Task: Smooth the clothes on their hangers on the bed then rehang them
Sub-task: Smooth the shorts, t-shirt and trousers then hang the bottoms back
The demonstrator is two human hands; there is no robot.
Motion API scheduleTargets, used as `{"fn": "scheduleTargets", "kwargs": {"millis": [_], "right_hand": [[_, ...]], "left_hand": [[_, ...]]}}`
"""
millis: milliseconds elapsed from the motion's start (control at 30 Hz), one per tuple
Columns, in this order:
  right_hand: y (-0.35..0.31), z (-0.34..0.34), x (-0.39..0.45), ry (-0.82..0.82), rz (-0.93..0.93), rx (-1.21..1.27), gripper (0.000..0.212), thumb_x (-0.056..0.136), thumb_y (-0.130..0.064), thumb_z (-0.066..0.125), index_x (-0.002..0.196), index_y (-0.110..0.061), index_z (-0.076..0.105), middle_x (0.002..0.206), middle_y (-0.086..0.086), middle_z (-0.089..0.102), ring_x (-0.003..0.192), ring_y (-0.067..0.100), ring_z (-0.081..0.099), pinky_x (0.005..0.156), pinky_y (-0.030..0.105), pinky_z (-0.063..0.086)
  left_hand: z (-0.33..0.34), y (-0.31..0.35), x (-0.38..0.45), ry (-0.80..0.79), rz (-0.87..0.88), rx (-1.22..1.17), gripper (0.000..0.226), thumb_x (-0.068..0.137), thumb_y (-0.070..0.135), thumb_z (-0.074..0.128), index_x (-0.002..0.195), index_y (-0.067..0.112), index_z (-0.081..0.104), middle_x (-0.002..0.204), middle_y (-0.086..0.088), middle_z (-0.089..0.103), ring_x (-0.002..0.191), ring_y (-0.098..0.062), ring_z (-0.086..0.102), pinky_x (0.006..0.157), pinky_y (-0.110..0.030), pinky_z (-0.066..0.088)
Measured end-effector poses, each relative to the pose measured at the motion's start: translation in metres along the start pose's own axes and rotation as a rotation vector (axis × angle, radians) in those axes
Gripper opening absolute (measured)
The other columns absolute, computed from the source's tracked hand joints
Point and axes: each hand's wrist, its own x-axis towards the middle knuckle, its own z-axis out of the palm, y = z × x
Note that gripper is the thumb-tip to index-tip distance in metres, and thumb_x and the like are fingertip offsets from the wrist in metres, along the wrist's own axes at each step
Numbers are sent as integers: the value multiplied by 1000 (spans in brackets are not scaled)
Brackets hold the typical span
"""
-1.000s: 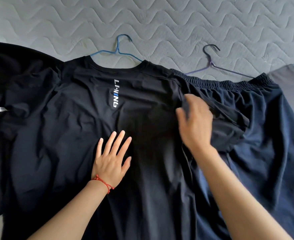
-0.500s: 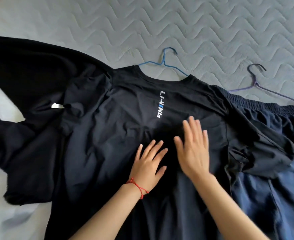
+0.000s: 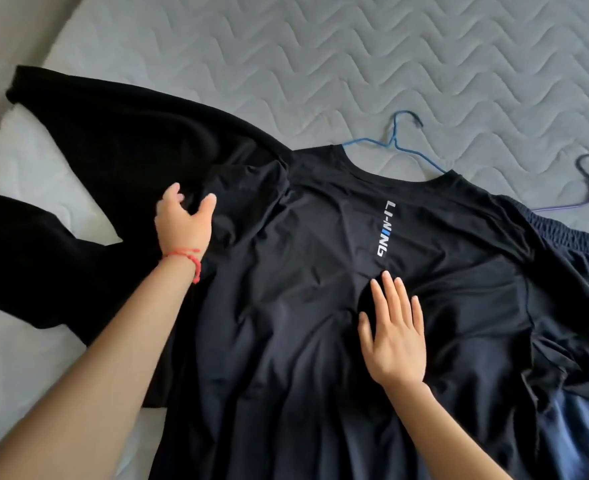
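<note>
Mattress (image 3: pixel 355 64): hands (image 3: pixel 395 336) spread across T-shirt (image 3: pixel 303 306)

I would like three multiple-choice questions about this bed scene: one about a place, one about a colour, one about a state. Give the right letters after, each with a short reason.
1. Where does the right hand rest?
A. on the blue hanger
B. on the back of the black T-shirt, below the printed lettering
C. on the bare mattress

2. What colour is the bracelet on the left wrist?
A. red
B. green
C. white

3. How are the fingers of the left hand at the T-shirt's sleeve?
A. flat and spread
B. in a closed fist, away from the cloth
C. curled at the crumpled sleeve cloth

Answers:
1 B: its straight fingers lie flat on the cloth under the lettering.
2 A: a red cord circles the wrist.
3 C: thumb and fingers bend around a fold of the sleeve.
</note>
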Motion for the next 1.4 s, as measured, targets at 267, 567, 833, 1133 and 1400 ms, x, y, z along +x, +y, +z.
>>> {"fn": "scheduleTargets", "kwargs": {"millis": [267,567,833,1133,1400], "right_hand": [[-1,-1,1,6,3,2,55,87,-34,33,136,-11,43,146,7,40,138,20,21,114,30,2],[-1,0,1,5,5,-15,55,86,-34,33,136,-12,42,147,7,39,138,19,20,115,28,0],[0,2,1,9,5,-17,56,86,-34,32,137,-12,41,147,7,39,138,20,20,114,28,-1],[-1,2,1,24,5,-7,56,86,-34,32,136,-12,42,147,8,39,137,20,22,114,28,0],[0,2,1,29,2,-10,56,86,-34,32,136,-11,43,146,8,40,137,20,22,114,29,1]], "left_hand": [[3,15,26,-107,31,72,44,84,22,59,50,12,32,53,-6,34,68,-27,39,65,-31,33],[-36,10,54,121,49,-64,25,89,36,50,74,16,49,70,9,45,82,-16,49,80,-25,38],[-36,-17,54,-339,-229,74,50,75,42,69,106,6,56,96,-8,62,85,-25,59,89,-38,49],[-72,1,59,-438,-131,-516,36,83,3,58,53,17,73,59,7,71,67,-6,68,67,-19,54],[-103,-1,74,-951,-176,-212,64,32,4,88,91,17,67,93,-5,72,87,-16,69,61,-23,58]]}}
